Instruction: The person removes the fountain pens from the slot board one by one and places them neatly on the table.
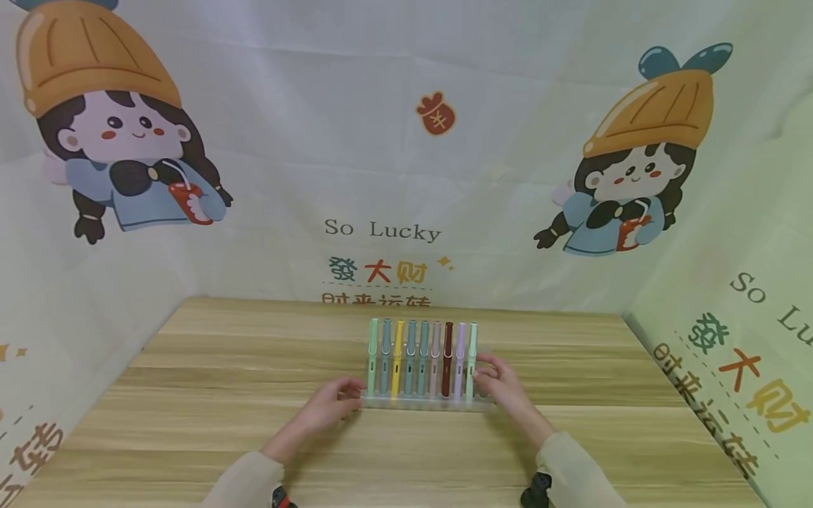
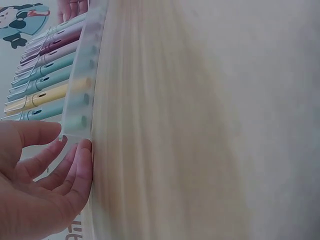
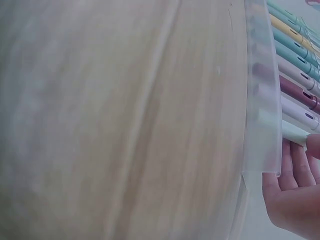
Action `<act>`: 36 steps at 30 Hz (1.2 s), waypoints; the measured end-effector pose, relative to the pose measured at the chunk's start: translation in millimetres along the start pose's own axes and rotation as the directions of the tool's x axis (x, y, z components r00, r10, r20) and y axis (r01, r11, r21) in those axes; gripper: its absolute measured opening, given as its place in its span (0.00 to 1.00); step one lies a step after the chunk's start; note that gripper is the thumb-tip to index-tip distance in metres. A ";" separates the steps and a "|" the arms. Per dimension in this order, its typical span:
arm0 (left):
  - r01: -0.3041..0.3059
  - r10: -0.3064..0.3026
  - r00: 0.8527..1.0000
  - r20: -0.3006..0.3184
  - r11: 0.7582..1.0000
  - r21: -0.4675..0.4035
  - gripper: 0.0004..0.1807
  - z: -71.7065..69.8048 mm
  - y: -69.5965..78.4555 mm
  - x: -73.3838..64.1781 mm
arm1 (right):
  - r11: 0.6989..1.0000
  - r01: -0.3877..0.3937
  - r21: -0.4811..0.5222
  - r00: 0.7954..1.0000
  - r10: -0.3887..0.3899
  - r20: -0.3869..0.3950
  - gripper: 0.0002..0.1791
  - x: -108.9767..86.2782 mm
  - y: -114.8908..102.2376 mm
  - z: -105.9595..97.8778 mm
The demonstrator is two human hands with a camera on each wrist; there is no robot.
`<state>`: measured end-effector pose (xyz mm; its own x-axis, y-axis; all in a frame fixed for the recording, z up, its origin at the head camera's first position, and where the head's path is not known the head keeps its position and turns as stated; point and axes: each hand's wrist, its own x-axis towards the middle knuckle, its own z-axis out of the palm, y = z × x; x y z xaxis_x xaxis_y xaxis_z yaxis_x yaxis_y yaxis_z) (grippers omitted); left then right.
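A clear plastic rack [image 1: 419, 404] stands on the table and holds a row of several upright capped pens. The row includes a light green one [image 1: 372, 356], a yellow one [image 1: 398, 360], a dark red one [image 1: 447, 360] and a lilac one [image 1: 460, 360]. My left hand [image 1: 330, 403] touches the rack's left end with relaxed fingers; in the left wrist view its thumb [image 2: 42, 133] lies right at the corner. At the right end, my right hand [image 1: 504, 384] pinches the mint pen [image 1: 472, 363] between thumb and fingers, its lower end in the rack.
The wood-grain table [image 1: 254, 353] extends around the rack on every side. Behind it hangs a pale printed cloth [image 1: 286, 141] with cartoon figures and lettering, and more cloth covers both sides. Dark wrist devices [image 1: 536, 490] sit at the sleeves.
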<state>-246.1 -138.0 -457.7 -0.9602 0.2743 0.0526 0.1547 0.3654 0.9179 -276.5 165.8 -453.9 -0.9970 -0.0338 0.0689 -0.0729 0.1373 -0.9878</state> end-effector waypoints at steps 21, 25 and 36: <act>0.040 -0.037 0.997 -0.066 0.998 0.038 0.09 5.1 -1.0 5.1 | 0.997 0.074 0.000 0.996 -0.074 -0.039 0.21 -2.0 -4.5 0.6; 0.044 -0.041 0.997 -0.067 0.998 0.040 0.09 5.3 -0.7 5.6 | 0.994 0.108 0.002 0.992 -0.107 -0.061 0.21 -1.4 -6.9 0.2; 0.039 -0.036 0.998 -0.059 0.998 0.039 0.09 5.1 -0.6 5.6 | 0.991 0.132 0.036 0.989 -0.129 -0.078 0.20 -0.1 -16.2 -14.5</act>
<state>-250.4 -132.1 -459.9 -0.9773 0.2076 0.0424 0.1264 0.4101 0.9032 -275.5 177.9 -435.9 -0.9780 0.0264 0.2068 -0.2034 0.0961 -0.9744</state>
